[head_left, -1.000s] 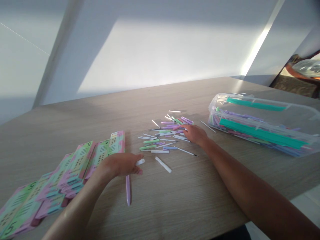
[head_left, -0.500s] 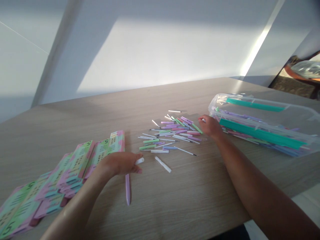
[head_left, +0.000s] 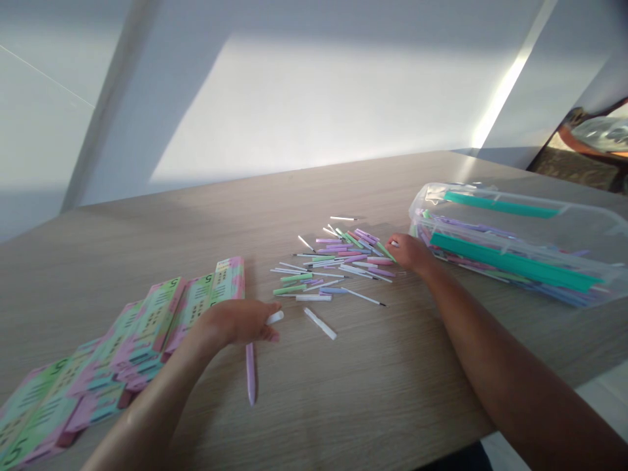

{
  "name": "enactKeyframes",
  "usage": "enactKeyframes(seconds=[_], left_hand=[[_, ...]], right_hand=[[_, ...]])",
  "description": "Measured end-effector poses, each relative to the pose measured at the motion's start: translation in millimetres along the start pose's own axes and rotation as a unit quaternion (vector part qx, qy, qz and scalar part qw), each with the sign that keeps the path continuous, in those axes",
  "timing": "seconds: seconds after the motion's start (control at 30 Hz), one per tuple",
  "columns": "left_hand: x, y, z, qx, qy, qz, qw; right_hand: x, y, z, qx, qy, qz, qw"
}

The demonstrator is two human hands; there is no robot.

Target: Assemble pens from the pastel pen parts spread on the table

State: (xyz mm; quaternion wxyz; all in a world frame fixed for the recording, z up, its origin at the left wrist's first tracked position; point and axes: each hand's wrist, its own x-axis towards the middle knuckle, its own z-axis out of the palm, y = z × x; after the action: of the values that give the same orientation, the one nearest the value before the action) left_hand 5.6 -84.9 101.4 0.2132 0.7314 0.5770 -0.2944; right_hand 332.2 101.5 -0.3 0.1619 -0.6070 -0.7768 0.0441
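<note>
My left hand (head_left: 248, 320) is closed round a white pen barrel (head_left: 275, 317), whose end sticks out past the fingers. Below that hand lies a lilac pen (head_left: 250, 379), its upper part hidden. Another white barrel (head_left: 320, 323) rests by itself to the right. My right hand (head_left: 407, 252) is closed at the right edge of a loose pile of pen parts, close to a green barrel (head_left: 385, 252). Something small and pale shows at its fingertips; I cannot make out what. Purple barrels (head_left: 338, 248), green ones (head_left: 296, 278) and thin white refills (head_left: 363, 296) with dark tips make up the pile.
A clear plastic box (head_left: 549, 235) with teal strips stands at the right, holding many pens. Pink and green printed boxes (head_left: 152, 314) overlap in a row at the left. Behind the wooden table (head_left: 275, 203) is a pale wall (head_left: 318, 98).
My right hand has moved slightly down and left, nearer to the pile's right edge and the green barrel. My left hand stays almost where it was, still holding the white barrel.
</note>
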Motion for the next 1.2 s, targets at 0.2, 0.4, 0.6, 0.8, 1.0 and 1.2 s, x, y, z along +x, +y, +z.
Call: enactKeyframes(seconds=[0.2,0.4,0.6,0.8,1.0,1.2], left_hand=[[-0.1,0.2,0.6,-0.003,0.000,-0.005,1.000],[0.7,0.4,1.2,-0.003,-0.002,-0.010,1.000],[2.4,0.4,1.9,-0.008,0.006,-0.005,1.000],[-0.4,3.9,0.3,-0.005,0.006,-0.017,1.000],[2.4,0.1,1.5,-0.005,-0.001,-0.012,1.000],[3.5,0.0,2.9,-0.007,0.006,-0.011,1.000]], right_hand=[[-5.1,-11.7,2.9,-0.002,-0.036,-0.030,0.999],[-11.4,-19.7,5.2,0.000,-0.066,-0.055,0.996],[-13.9,-25.3,7.3,0.015,-0.067,-0.065,0.995],[-12.3,-25.3,1.8,0.025,-0.036,-0.057,0.997],[-11.4,-23.3,-1.1,0.016,-0.025,-0.045,0.999],[-9.5,-18.8,-0.9,-0.001,-0.045,-0.031,0.999]])
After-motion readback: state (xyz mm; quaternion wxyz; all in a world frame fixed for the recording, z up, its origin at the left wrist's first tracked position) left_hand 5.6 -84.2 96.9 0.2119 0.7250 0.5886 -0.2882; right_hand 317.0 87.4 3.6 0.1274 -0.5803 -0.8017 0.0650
